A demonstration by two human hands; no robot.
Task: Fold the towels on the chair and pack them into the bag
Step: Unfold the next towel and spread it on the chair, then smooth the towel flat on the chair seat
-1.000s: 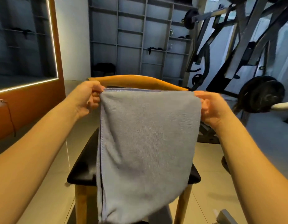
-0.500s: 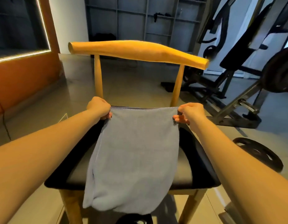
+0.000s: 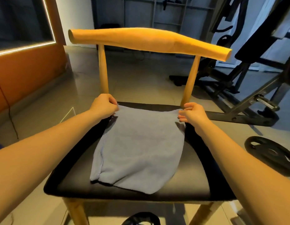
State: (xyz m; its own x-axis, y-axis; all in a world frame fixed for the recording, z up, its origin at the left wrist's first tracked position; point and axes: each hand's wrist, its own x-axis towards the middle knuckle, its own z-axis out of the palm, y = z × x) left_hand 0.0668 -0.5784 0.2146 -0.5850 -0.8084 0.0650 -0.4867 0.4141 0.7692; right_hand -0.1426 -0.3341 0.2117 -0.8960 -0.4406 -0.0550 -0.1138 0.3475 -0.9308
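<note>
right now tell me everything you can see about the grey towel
The grey-blue towel looks like soft terry, with a stitched hem down its left edge. It lies flat, apparently doubled, on the chair's black seat. The left hand and right hand pinch its two far corners.

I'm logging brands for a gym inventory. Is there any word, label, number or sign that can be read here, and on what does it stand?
None can be read.
The towel shows no tag or print.
The chair bears no visible mark.
Any lettering on the weight plate is too blurred to tell.
</note>
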